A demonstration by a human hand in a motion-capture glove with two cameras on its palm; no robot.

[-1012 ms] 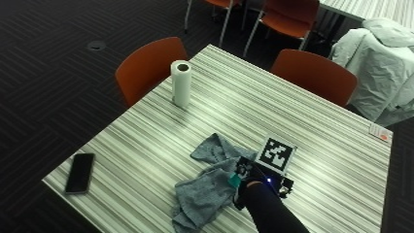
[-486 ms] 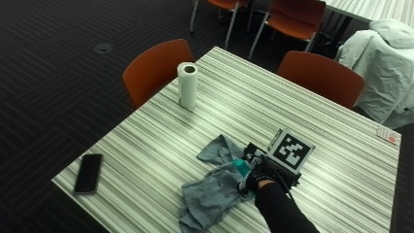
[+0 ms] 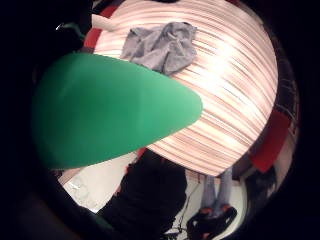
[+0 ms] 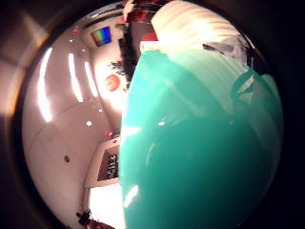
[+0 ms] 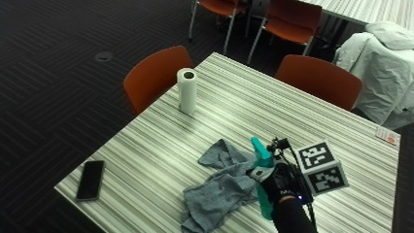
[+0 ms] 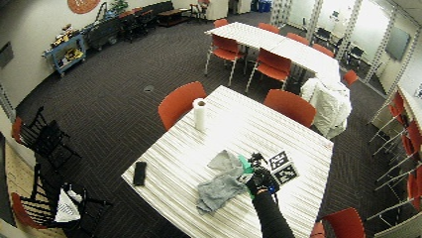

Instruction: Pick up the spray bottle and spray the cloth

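Outside view shows the gloved right hand (image 5: 279, 180) with fingers wrapped round the teal spray bottle (image 5: 263, 171), held above the striped table (image 5: 271, 111) with its nozzle toward the grey cloth (image 5: 216, 187) at the hand's nine o'clock. Judged step: aiming; next comes squeezing the trigger. Only the little-finger palm view shows the bottle's underside with the cloth lying beyond it.

paper towel roll (image 5: 187, 90) upright, phone (image 5: 90, 180) flat on table (image 5: 271, 114).
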